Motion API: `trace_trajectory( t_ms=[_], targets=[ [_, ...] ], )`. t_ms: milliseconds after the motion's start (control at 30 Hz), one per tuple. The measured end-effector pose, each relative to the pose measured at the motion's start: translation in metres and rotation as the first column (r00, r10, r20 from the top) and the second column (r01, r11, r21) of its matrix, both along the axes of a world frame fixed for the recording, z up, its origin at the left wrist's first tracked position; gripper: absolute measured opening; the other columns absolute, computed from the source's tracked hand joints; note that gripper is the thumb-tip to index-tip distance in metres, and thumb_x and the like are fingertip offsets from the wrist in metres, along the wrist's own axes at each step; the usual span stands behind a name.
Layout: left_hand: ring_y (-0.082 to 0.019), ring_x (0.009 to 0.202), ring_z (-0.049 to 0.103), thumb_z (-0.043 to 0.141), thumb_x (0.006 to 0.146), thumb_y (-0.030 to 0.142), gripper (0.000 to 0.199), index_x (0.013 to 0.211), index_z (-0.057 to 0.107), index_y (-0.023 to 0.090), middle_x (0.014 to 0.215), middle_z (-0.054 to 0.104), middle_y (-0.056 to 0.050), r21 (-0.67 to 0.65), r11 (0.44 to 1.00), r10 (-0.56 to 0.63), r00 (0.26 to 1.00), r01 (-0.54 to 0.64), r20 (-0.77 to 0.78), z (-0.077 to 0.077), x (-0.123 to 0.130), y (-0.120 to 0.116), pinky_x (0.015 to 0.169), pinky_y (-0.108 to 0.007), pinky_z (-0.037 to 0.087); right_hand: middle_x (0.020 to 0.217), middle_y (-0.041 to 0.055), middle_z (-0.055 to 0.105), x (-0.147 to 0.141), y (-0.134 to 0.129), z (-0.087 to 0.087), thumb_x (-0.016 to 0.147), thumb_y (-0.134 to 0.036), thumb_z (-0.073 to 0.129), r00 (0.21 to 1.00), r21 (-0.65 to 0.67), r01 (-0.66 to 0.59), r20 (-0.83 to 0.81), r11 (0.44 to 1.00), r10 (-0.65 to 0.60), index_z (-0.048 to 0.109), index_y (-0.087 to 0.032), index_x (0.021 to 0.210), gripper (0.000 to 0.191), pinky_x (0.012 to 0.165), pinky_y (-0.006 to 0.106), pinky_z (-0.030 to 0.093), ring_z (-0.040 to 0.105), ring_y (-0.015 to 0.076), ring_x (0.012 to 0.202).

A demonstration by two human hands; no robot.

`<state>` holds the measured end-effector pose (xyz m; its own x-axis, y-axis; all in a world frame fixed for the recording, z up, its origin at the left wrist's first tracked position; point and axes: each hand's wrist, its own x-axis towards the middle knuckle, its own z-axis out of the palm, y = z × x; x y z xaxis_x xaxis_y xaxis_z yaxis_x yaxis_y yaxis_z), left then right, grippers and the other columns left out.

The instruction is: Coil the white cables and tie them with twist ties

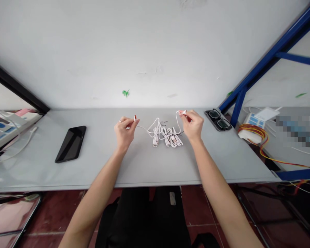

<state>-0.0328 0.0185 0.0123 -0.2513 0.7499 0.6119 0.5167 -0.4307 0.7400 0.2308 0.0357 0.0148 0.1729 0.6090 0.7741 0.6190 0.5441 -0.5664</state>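
My left hand [124, 134] pinches a white USB plug [135, 117] with orange inside its metal end, pointing up. From that plug a loose white cable [179, 124] runs across the table to my right hand [193, 124]. My right thumb and fingers are closed on the cable's other white plug [184, 112]. Between my hands, below the loose cable, lie several coiled white cables: one bundle [155, 138] on the left and a wider group [173, 138] on the right. A thin black twist tie [164, 123] rests just behind them.
A black phone [71, 144] lies on the grey table [155, 168] to the left. Glasses [219, 119] sit on a dark case at the back right. A blue metal frame [248, 81] rises beyond, with red and yellow wires [255, 131] and a white power strip [14, 129] beside the outer edges.
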Motion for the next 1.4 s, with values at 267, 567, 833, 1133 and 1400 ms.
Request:
trace_trajectory(
  t_ms=[267, 567, 833, 1133, 1400],
  targets=[
    [-0.010, 0.045, 0.044, 0.069, 0.080, 0.044, 0.032, 0.059, 0.063, 0.020, 0.047, 0.050, 0.002, -0.100, 0.995, -0.018, 0.997, 0.025, 0.070, -0.001, -0.003, -0.001, 0.052, -0.027, 0.038, 0.081, 0.0074, 0.074, -0.004, 0.000, -0.006, 0.085, -0.049, 0.063, 0.962, -0.117, -0.132, -0.255, 0.984, 0.098, 0.073, -0.018, 0.088, 0.033, 0.061, 0.032, 0.055, 0.071, 0.0205, 0.073],
    [-0.016, 0.058, 0.066, 0.074, 0.072, 0.048, 0.032, 0.074, 0.071, 0.016, 0.066, 0.069, -0.006, -0.198, 0.925, -0.218, 0.879, 0.325, 0.425, 0.007, -0.007, -0.004, 0.058, -0.028, 0.054, 0.113, 0.0117, 0.071, 0.010, -0.009, 0.014, 0.085, -0.067, 0.051, 0.714, -0.081, -0.516, -0.591, 0.853, 0.376, 0.068, -0.022, 0.106, 0.053, 0.052, 0.029, 0.058, 0.071, 0.0245, 0.096],
    [-0.027, 0.093, 0.072, 0.062, 0.076, 0.050, 0.035, 0.084, 0.073, 0.017, 0.097, 0.074, -0.013, -0.118, 0.810, -0.394, 0.681, 0.575, 0.617, 0.010, -0.017, -0.003, 0.082, -0.040, 0.058, 0.084, 0.0009, 0.071, 0.016, -0.002, 0.004, 0.070, -0.054, 0.076, 0.756, -0.207, -0.523, -0.560, 0.827, 0.339, 0.062, -0.027, 0.106, 0.047, 0.050, 0.023, 0.052, 0.068, 0.0154, 0.070],
    [-0.021, 0.083, 0.073, 0.082, 0.067, 0.040, 0.059, 0.119, 0.061, 0.022, 0.099, 0.075, -0.011, -0.181, 0.840, -0.338, 0.754, 0.512, 0.564, 0.008, -0.018, -0.002, 0.072, -0.031, 0.057, 0.066, -0.0029, 0.054, 0.013, 0.007, 0.000, 0.071, -0.048, 0.073, 0.722, -0.317, -0.531, -0.655, 0.786, 0.223, 0.066, -0.019, 0.103, 0.044, 0.041, 0.024, 0.025, 0.031, 0.0059, 0.045],
    [-0.017, 0.076, 0.068, 0.073, 0.076, 0.051, 0.051, 0.113, 0.070, 0.017, 0.107, 0.072, -0.013, -0.226, 0.905, -0.227, 0.859, 0.360, 0.459, 0.006, -0.018, 0.002, 0.051, -0.023, 0.046, 0.051, -0.0115, 0.024, 0.010, 0.019, -0.020, 0.057, -0.048, 0.082, 0.832, -0.452, -0.279, -0.554, 0.848, -0.021, 0.065, -0.014, 0.082, 0.046, 0.046, 0.024, 0.019, 0.021, 0.0049, 0.046]
  ],
)
